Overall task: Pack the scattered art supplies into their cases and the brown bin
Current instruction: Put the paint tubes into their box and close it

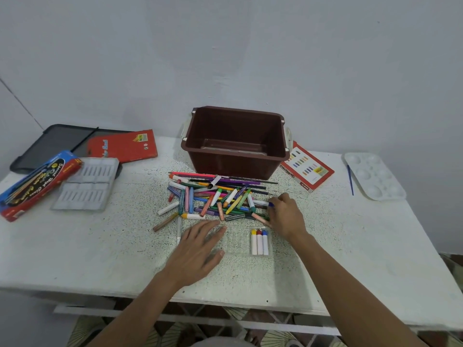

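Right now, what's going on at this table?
A person is packing a pile of crayons and pencils that lies in front of the brown bin. The left hand rests flat on a clear tray, which holds three crayons at its right end. The right hand pinches a white crayon with a blue tip at the pile's right edge. Most of the supplies lie loose on the table.

The rectangular plastic bin (pixel 233 164) is dark brown, the flat tabletop (pixel 100 246) is white with black speckles, the flat cardboard box (pixel 125 146) is red, and the stubby crayon (pixel 261 203) is white, blue-tipped.
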`<control>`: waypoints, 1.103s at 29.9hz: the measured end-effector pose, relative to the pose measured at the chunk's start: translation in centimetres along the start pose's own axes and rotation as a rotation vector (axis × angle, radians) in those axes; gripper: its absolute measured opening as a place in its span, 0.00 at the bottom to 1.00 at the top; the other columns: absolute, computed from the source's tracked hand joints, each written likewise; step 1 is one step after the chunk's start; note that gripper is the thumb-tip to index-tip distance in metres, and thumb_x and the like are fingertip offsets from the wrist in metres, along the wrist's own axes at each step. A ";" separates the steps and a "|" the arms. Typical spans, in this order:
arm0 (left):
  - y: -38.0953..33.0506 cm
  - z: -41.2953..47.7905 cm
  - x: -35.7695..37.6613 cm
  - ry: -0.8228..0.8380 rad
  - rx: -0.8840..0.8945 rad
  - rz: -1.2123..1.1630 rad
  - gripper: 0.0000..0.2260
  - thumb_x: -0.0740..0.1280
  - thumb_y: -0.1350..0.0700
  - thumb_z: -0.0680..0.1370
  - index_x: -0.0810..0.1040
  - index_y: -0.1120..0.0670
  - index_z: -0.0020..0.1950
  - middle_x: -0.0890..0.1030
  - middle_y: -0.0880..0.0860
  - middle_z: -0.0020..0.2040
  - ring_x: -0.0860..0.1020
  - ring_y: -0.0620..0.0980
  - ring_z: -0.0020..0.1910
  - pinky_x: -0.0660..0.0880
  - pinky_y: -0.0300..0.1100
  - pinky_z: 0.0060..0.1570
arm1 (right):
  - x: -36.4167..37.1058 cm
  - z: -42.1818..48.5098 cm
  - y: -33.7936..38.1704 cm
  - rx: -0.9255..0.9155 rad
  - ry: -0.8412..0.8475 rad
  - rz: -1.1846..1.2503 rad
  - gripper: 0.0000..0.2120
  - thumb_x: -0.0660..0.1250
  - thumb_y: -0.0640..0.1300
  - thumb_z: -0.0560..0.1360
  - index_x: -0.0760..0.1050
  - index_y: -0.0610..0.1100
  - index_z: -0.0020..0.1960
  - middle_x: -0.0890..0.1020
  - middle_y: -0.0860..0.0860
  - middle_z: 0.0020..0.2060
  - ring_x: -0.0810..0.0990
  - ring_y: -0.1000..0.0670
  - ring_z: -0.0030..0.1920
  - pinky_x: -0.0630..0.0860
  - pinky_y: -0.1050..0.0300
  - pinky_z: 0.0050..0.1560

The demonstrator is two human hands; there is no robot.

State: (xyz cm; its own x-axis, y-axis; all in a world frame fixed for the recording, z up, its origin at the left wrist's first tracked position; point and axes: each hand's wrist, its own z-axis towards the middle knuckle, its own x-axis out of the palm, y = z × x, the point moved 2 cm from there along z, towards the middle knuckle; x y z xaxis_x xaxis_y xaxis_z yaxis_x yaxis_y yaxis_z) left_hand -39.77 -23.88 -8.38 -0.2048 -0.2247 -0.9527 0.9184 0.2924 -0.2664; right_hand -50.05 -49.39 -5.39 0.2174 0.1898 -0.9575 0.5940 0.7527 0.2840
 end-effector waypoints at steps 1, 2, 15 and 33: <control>0.0 0.0 0.0 -0.001 0.001 -0.001 0.25 0.51 0.40 0.82 0.63 0.50 0.76 0.64 0.50 0.74 0.61 0.51 0.73 0.65 0.51 0.67 | -0.1 0.0 0.0 0.014 -0.008 0.019 0.11 0.61 0.44 0.81 0.77 0.41 0.59 0.75 0.43 0.51 0.74 0.43 0.48 0.75 0.51 0.43; 0.0 0.0 0.1 -0.002 0.002 -0.002 0.25 0.51 0.40 0.82 0.63 0.50 0.76 0.64 0.50 0.74 0.61 0.50 0.73 0.64 0.51 0.67 | -0.1 0.0 0.0 0.027 -0.015 0.044 0.11 0.61 0.43 0.80 0.77 0.40 0.59 0.75 0.44 0.51 0.75 0.44 0.47 0.75 0.52 0.42; 0.1 0.0 0.1 0.003 0.002 0.008 0.25 0.50 0.40 0.83 0.62 0.50 0.77 0.63 0.50 0.75 0.59 0.50 0.74 0.62 0.50 0.69 | -3.8 -1.5 1.4 0.244 -0.079 0.774 0.08 0.67 0.36 0.77 0.78 0.48 0.50 0.80 0.55 0.46 0.77 0.51 0.38 0.73 0.64 0.35; 0.0 0.0 0.1 0.004 0.006 0.019 0.25 0.50 0.40 0.83 0.63 0.50 0.77 0.64 0.50 0.74 0.60 0.51 0.73 0.62 0.50 0.68 | -2.4 -5.2 3.0 -0.049 0.243 0.673 0.13 0.65 0.33 0.78 0.78 0.52 0.46 0.82 0.50 0.53 0.81 0.52 0.51 0.77 0.66 0.46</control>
State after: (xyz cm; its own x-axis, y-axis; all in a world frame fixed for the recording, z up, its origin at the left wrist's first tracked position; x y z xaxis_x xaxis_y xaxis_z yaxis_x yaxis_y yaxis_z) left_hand -39.74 -23.93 -8.46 -0.1890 -0.2153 -0.9581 0.9243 0.2906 -0.2476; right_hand -52.78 -44.30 -2.46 0.3422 0.7533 -0.5617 0.3551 0.4497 0.8195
